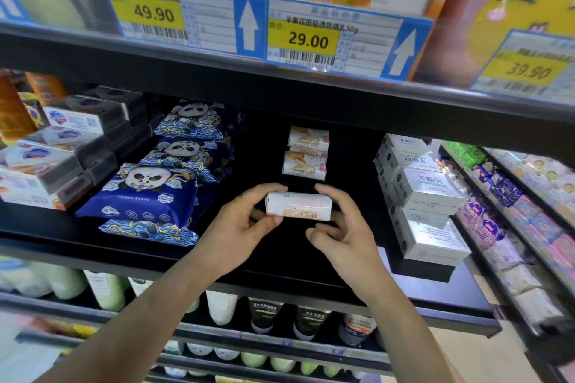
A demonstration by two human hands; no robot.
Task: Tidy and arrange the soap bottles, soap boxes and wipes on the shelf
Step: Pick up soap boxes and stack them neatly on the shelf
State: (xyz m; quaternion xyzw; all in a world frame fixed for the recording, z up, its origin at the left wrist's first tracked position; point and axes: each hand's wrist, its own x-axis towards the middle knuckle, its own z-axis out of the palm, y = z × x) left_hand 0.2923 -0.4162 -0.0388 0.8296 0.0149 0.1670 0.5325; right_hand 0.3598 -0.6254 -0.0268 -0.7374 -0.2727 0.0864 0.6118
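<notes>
Head view. A small white soap pack [298,206] is held above the front of the black shelf [280,261], lying lengthwise between both hands. The left hand [239,221] pinches the pack's left end, its grip clamped on it with thumb below and fingers curled over the top. The right hand [339,227] meets the right end; its fingers [329,193] curl over the top edge and its thumb lies below the pack, so this grip too is closed on the pack.

Behind the held pack, toward the back of the shelf, two like soap packs [306,152] lie one behind the other, well apart from the hands. To the left, blue panda wipes [146,193] lie overlapping in a row from front to back, with one more pack beneath the front one. Further left, white soap boxes [46,162] with a blue shield mark are stacked in tiers. To the right, white boxes [426,193] are stacked in a column running front to back; the nearest one lies lowest, at the shelf's front edge.

On the rail of the shelf above, price tags [308,37] read 49.90, 29.00 and 39.90. On the shelf below, bottles and tubes [264,311] stand in a row, partly hidden by the forearms. At far right, patterned packets [491,227] fill an adjoining rack.
</notes>
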